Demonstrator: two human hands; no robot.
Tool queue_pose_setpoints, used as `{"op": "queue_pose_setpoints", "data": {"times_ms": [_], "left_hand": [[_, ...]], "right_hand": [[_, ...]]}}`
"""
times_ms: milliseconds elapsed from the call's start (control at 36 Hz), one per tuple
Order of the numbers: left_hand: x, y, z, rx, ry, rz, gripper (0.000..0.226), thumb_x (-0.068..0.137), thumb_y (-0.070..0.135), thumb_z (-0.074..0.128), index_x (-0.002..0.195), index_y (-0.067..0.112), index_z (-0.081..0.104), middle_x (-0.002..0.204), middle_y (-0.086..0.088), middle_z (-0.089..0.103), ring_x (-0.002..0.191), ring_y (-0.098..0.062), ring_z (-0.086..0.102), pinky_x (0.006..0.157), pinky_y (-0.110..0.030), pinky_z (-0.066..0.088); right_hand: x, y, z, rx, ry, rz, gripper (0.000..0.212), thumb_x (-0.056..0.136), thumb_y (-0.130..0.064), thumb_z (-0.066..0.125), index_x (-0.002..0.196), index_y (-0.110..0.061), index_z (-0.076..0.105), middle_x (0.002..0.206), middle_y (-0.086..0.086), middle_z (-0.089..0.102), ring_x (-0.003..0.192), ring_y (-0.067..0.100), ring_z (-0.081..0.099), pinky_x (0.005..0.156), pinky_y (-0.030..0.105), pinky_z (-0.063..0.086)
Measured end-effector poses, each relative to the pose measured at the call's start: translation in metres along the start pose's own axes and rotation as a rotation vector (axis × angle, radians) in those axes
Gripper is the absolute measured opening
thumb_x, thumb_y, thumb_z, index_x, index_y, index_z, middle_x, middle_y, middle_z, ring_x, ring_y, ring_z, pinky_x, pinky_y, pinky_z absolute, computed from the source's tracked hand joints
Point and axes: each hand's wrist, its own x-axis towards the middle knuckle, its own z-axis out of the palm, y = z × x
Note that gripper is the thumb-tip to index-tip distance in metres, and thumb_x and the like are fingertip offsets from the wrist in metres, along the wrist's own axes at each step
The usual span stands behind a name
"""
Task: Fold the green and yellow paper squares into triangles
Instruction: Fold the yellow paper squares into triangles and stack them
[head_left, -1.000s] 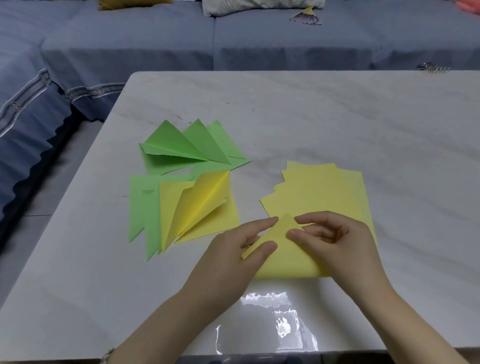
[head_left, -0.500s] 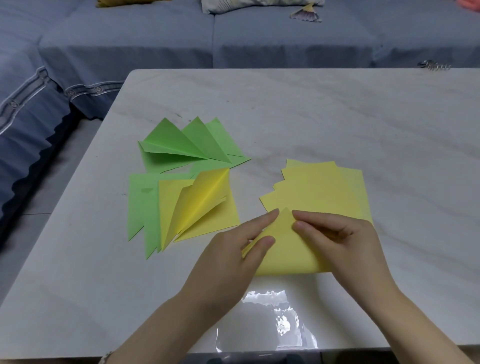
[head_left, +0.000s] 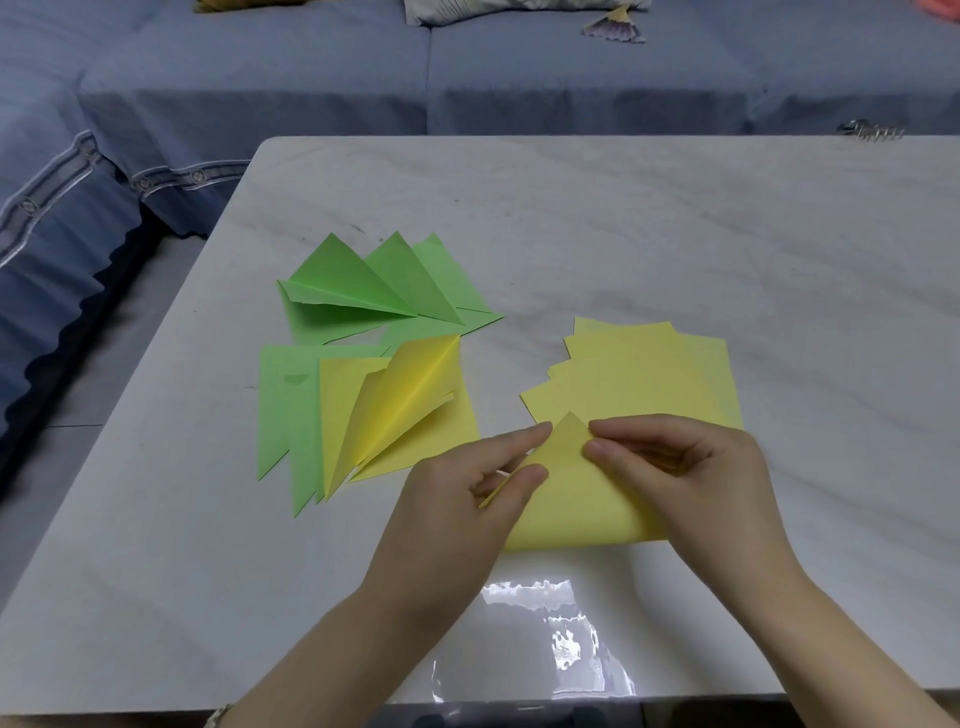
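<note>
The step in hand is the diagonal fold of one yellow paper square (head_left: 571, 504), which lies at the near middle of the white marble-patterned table (head_left: 649, 223). Its near corner is brought over to the far corner, so the tip points away from the person, but the near edge bulges in a soft roll and is not yet creased. The left hand (head_left: 457, 504) lies low over the sheet's left side with its forefinger stretched out to the tip and its thumb straight along the left edge; it touches the paper without gripping it. The right hand (head_left: 691, 478) comes in from the right with curled fingers, and its thumb and forefinger pinch the doubled corner just right of the tip. I judge that the next move calls for matching the two corners exactly, holding them down, then running a finger along the near roll to flatten it into a sharp crease. Just beyond lies a fanned pile of flat yellow paper squares (head_left: 660, 369), partly under the working sheet. To the left lie folded yellow paper triangles (head_left: 395, 410), and farther left and beyond them folded green paper triangles (head_left: 363, 291).
</note>
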Motion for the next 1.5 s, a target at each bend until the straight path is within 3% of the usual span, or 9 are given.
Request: {"op": "queue_pose_setpoints", "data": {"times_ms": [194,361,556,778,1000,1139,1222,1333,1500], "left_hand": [[-0.001,0.002,0.001,0.012,-0.028,-0.011,0.035,0.085,0.021,0.064,0.089,0.056,0.06,0.082,0.034,0.063,0.074,0.008,0.056,0.069,-0.003,0.038],[0.0,0.004,0.001,0.023,-0.018,-0.007,0.036,0.085,0.02,0.063,0.089,0.055,0.059,0.09,0.032,0.063,0.079,0.007,0.057,0.07,-0.002,0.039],[0.0,0.003,0.002,0.026,0.014,0.008,0.039,0.084,0.018,0.065,0.085,0.056,0.059,0.086,0.017,0.064,0.076,-0.005,0.055,0.069,-0.006,0.04],[0.001,0.002,0.004,-0.023,0.071,-0.008,0.036,0.081,0.018,0.069,0.077,0.053,0.064,0.062,0.015,0.06,0.056,0.002,0.044,0.059,-0.006,0.038],[0.002,0.003,0.001,-0.03,0.072,-0.028,0.033,0.081,0.02,0.069,0.076,0.052,0.067,0.074,0.005,0.069,0.061,-0.001,0.048,0.063,-0.009,0.041],[0.001,0.002,0.001,-0.001,0.068,-0.056,0.029,0.081,0.019,0.069,0.08,0.048,0.068,0.085,0.024,0.069,0.068,0.002,0.055,0.067,-0.006,0.043],[0.0,0.001,0.0,0.01,0.068,-0.075,0.029,0.08,0.016,0.07,0.08,0.044,0.068,0.082,0.03,0.067,0.07,0.007,0.059,0.066,-0.002,0.041],[0.006,-0.003,-0.005,0.037,0.079,-0.095,0.031,0.076,0.011,0.073,0.067,0.04,0.068,0.065,0.013,0.069,0.06,0.0,0.059,0.063,-0.01,0.046],[0.016,-0.001,-0.017,0.189,-0.101,-0.128,0.026,0.074,0.009,0.075,0.072,0.034,0.065,0.058,0.014,0.059,0.051,0.005,0.051,0.059,-0.009,0.044]], "right_hand": [[0.001,0.0,-0.002,0.0,-0.002,0.013,0.024,0.068,-0.002,0.076,0.066,-0.025,0.069,0.059,-0.014,0.068,0.055,-0.006,0.059,0.056,0.002,0.04],[0.001,0.002,-0.002,-0.052,-0.019,-0.018,0.027,0.07,-0.005,0.075,0.064,-0.03,0.068,0.06,-0.022,0.067,0.06,-0.009,0.06,0.059,0.002,0.04],[0.002,0.004,-0.003,-0.106,-0.052,-0.054,0.029,0.073,-0.008,0.073,0.066,-0.036,0.067,0.065,-0.028,0.066,0.067,-0.009,0.061,0.062,0.002,0.04],[0.001,0.006,-0.003,-0.131,-0.082,-0.084,0.029,0.075,-0.01,0.072,0.07,-0.039,0.068,0.071,-0.029,0.067,0.074,-0.008,0.062,0.067,0.003,0.041],[0.002,0.004,-0.004,-0.086,-0.109,-0.08,0.031,0.074,-0.005,0.072,0.069,-0.036,0.069,0.069,-0.028,0.067,0.07,-0.01,0.062,0.065,0.002,0.041],[0.004,0.007,-0.004,-0.07,-0.143,-0.056,0.031,0.074,-0.003,0.071,0.069,-0.033,0.069,0.067,-0.028,0.067,0.068,-0.01,0.062,0.063,0.002,0.041],[0.008,0.009,-0.002,-0.07,-0.191,-0.025,0.031,0.075,-0.003,0.071,0.067,-0.032,0.069,0.066,-0.027,0.067,0.067,-0.011,0.061,0.063,0.002,0.04],[0.015,0.013,0.001,-0.156,-0.323,-0.036,0.027,0.075,-0.009,0.072,0.069,-0.035,0.07,0.07,-0.024,0.069,0.071,-0.008,0.062,0.066,0.004,0.041],[0.032,0.009,0.006,-0.381,-0.596,-0.131,0.015,0.076,-0.016,0.073,0.078,-0.031,0.074,0.069,-0.025,0.067,0.075,-0.006,0.06,0.068,0.009,0.041]]}}
